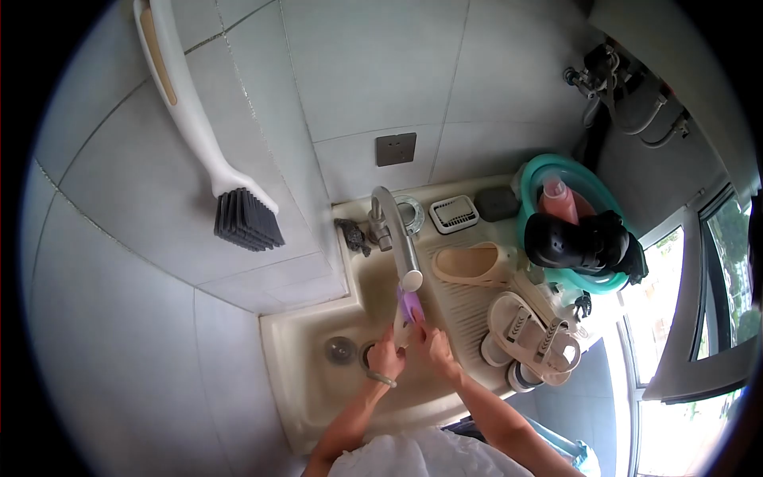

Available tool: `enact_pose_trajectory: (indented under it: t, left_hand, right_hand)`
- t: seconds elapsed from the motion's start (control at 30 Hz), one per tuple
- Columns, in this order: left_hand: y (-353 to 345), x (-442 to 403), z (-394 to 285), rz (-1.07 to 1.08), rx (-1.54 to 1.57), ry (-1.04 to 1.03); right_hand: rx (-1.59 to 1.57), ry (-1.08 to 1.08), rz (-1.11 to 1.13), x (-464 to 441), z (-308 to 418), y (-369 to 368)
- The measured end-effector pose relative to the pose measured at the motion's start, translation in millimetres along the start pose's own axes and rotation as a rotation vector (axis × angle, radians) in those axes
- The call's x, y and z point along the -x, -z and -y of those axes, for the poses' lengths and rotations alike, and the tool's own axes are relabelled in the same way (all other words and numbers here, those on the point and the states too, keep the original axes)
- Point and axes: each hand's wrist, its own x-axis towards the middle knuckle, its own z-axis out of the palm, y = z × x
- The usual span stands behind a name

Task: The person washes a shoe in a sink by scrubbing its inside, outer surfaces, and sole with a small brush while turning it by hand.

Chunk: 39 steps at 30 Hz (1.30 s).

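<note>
Both my hands are over the cream sink (298, 381), below the curved faucet (397, 230). My left hand (387, 358), with a band at the wrist, is closed around a pale, narrow thing (400, 327) whose kind I cannot make out. My right hand (433, 350) is closed against a small purple thing (410, 305), its fingers pointing up towards the faucet's spout. The purple thing lies against the pale one, and its kind is too small to tell. A drain (340, 350) shows left of my hands.
On the ribbed drainboard at right lie a beige clog (473, 264) and beige sandals (534, 338). Behind them stands a teal basin (531, 191) with a pink bottle (559, 203) and black shoes (564, 241). A soap dish (454, 215) sits near the wall. A large white brush (187, 119) appears upper left.
</note>
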Motion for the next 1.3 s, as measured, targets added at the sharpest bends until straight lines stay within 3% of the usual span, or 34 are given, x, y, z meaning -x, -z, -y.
enact_pose_trajectory:
  t: [0.07, 0.1, 0.17, 0.23, 0.3, 0.43, 0.5, 0.57, 0.7, 0.77, 0.83, 0.93, 1.07, 1.23, 1.27, 1.3]
  left_hand:
    - [-0.3, -1.5, 12.1, -0.051, -0.027, 0.016]
    - [-4.3, -9.2, 23.2, -0.067, -0.026, 0.014]
    - [-15.8, -10.1, 41.4, -0.034, -0.041, 0.046]
    - [0.1, -6.3, 24.3, -0.106, -0.05, -0.032]
    - [3.7, -2.0, 16.8, -0.063, 0.003, 0.12]
    - [4.5, 0.7, 28.8, -0.158, -0.053, -0.079]
    - [11.3, -7.0, 35.3, -0.133, -0.03, -0.052]
    - [8.0, -1.0, 36.7, -0.08, 0.108, 0.05]
    - [11.5, 11.0, 33.3, -0.04, 0.227, -0.099]
    - [-6.3, 25.8, 44.7, -0.122, 0.361, -0.147]
    - [-10.2, 35.2, 49.6, -0.056, 0.413, -0.067]
    - [-19.9, 30.2, 59.0, -0.068, 0.746, -0.106]
    - [-81.1, 5.1, 111.1, -0.108, 0.884, -0.167]
    - [-103.5, -56.7, 130.1, 0.297, 1.136, 0.209]
    - [-118.1, -67.3, 141.1, 0.338, 1.221, 0.298]
    - [-133.0, -76.9, 153.8, 0.338, 0.998, 0.235]
  right_hand:
    - [-0.16, -0.249, 0.196, -10.4, 15.6, 7.6]
    - [-0.038, -0.131, 0.188, 18.0, -3.0, -17.0]
    - [-0.208, -0.032, 0.123, 14.3, 31.3, 8.7]
    - [-0.282, -0.008, 0.147, 1.9, 50.8, 30.2]
    - [-0.218, -0.118, 0.236, -16.9, 33.7, 16.8]
    - [-0.278, -0.178, 0.187, -26.6, 23.3, -1.2]
    - [-0.219, -0.091, 0.202, -5.5, 37.4, 6.8]
    - [-0.197, -0.071, 0.228, -1.9, 45.8, 14.7]
    - [-0.207, -0.217, 0.177, -49.7, 4.2, -13.4]
    - [-0.29, -0.283, 0.136, -78.9, -20.5, -21.1]
    - [-0.438, -0.345, 0.188, -92.2, -19.1, -1.7]
    - [-0.53, -0.323, 0.215, -100.4, -23.8, -0.7]
    - [-0.638, -0.341, 0.214, -84.5, -33.0, -26.4]
    - [-0.674, -0.289, 0.207, -37.0, -53.2, -69.6]
    - [-0.585, -0.368, 0.256, -31.3, -39.2, -60.2]
    - [-0.498, -0.444, 0.306, -28.7, -27.9, -51.0]
